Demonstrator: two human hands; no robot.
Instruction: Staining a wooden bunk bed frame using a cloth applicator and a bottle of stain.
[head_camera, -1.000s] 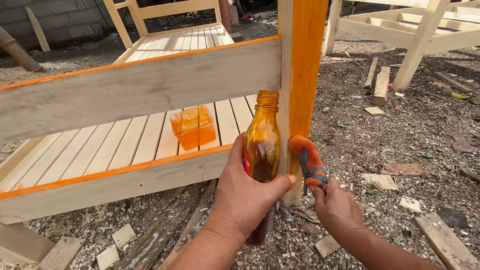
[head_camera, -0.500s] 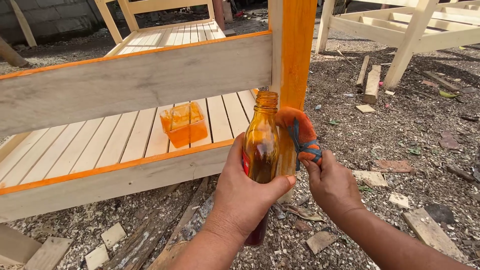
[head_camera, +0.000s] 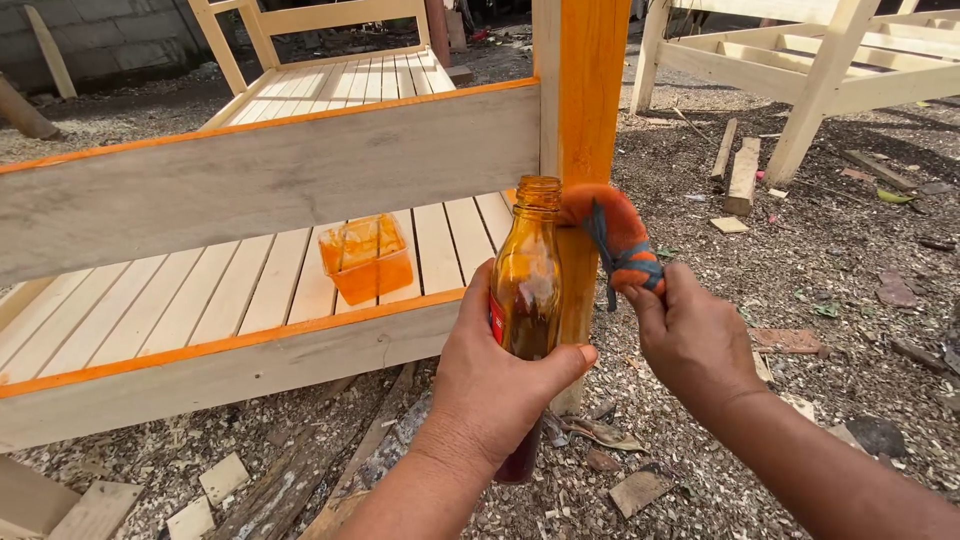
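My left hand (head_camera: 492, 378) grips an open glass bottle (head_camera: 528, 280) holding orange-brown liquid, upright, just in front of an orange-stained wooden post (head_camera: 590, 90). My right hand (head_camera: 690, 335) holds an orange-soaked rag pad (head_camera: 615, 232) bound with blue cloth; the pad's tip touches the bottle's mouth. The post belongs to a pale wooden bed frame (head_camera: 270, 170) whose rail edges are stained orange.
A square plastic tub (head_camera: 365, 257) of orange stain sits on the bed's slats. Sawdust, wood offcuts (head_camera: 742, 175) and scraps cover the ground. Another unpainted wooden frame (head_camera: 820, 60) stands at the back right. Loose wood blocks (head_camera: 225, 478) lie at lower left.
The rag pad in my right hand rose from beside the bottle's body up to its mouth. The bottle stayed upright in my left hand.
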